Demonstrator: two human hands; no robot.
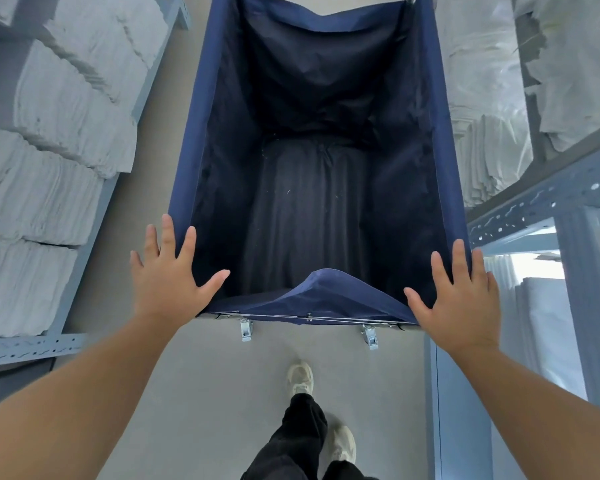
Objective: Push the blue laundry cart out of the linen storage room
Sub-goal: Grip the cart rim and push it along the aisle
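Grey metal shelving (pixel 534 199) stacked with folded white linen (pixel 49 188) is flanking a narrow aisle of pale floor (pixel 222 393), where the empty blue fabric laundry cart (pixel 312 133) is standing just ahead of the person. The left hand (pixel 168 275) and right hand (pixel 459 296) are resting splayed wide on the near corners, gripping nothing, probably so the palms can push and steer evenly. No labels or writing are showing.

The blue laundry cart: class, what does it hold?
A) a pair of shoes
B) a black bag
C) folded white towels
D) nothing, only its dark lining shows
D: the blue laundry cart is empty, with only bare dark fabric visible down to its floor.
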